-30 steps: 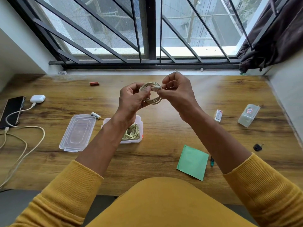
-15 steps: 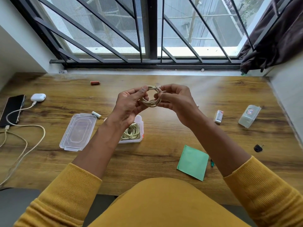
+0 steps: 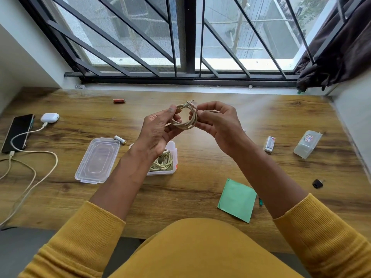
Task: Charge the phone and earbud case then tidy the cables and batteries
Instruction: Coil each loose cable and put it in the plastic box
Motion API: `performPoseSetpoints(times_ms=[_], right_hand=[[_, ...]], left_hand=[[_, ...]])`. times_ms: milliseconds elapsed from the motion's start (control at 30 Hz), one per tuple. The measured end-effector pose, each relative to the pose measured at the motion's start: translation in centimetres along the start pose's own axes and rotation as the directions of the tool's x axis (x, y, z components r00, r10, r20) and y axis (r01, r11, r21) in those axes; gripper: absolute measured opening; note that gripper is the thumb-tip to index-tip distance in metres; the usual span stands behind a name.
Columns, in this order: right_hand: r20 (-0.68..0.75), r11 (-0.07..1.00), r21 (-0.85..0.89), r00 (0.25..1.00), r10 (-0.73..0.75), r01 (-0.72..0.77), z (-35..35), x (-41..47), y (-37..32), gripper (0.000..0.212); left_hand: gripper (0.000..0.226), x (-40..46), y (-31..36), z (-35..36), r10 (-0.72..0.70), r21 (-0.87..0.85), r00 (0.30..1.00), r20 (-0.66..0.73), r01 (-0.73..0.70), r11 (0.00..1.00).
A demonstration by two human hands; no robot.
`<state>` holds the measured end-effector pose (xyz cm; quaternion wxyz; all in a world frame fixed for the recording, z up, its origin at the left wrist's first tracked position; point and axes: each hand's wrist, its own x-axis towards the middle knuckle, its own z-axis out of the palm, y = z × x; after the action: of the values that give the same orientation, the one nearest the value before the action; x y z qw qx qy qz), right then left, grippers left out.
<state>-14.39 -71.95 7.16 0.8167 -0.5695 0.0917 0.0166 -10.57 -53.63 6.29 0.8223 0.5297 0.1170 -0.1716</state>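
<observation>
Coiled cable held up between both my hands above the middle of the desk.

My left hand (image 3: 155, 130) grips the left side of the cream coiled cable (image 3: 185, 117) and my right hand (image 3: 217, 122) pinches its right side. Below, a clear box (image 3: 174, 155) holds another coil, its lid (image 3: 98, 160) lying just left. Far left, the phone (image 3: 18, 133) and earbud case (image 3: 49, 117) have white cables (image 3: 30, 157) plugged in. One battery (image 3: 120, 140) lies beside the lid, another battery (image 3: 118, 100) near the window.
</observation>
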Motion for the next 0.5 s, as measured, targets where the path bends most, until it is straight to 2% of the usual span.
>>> performPoseSetpoints(times_ms=[133,267,500], right_hand=[[-0.019,0.999,-0.027,0.999,-0.029,0.029,-0.2,0.1,0.3,0.017],[-0.056,0.999,-0.038,0.998,0.001,-0.004,0.0,0.2,0.9,0.015],[-0.034,0.988,-0.155,0.999,0.021,-0.026,2.0,0.1,3.0,0.023]], left_hand=[[0.028,0.0,-0.3,-0.7,0.039,0.123,0.999,0.006,-0.039,0.992],[0.023,-0.3,-0.6,-2.0,0.083,0.355,0.995,-0.051,-0.060,0.933],[0.014,-1.4,-1.1,-4.9,0.083,0.329,0.991,-0.105,-0.044,0.943]])
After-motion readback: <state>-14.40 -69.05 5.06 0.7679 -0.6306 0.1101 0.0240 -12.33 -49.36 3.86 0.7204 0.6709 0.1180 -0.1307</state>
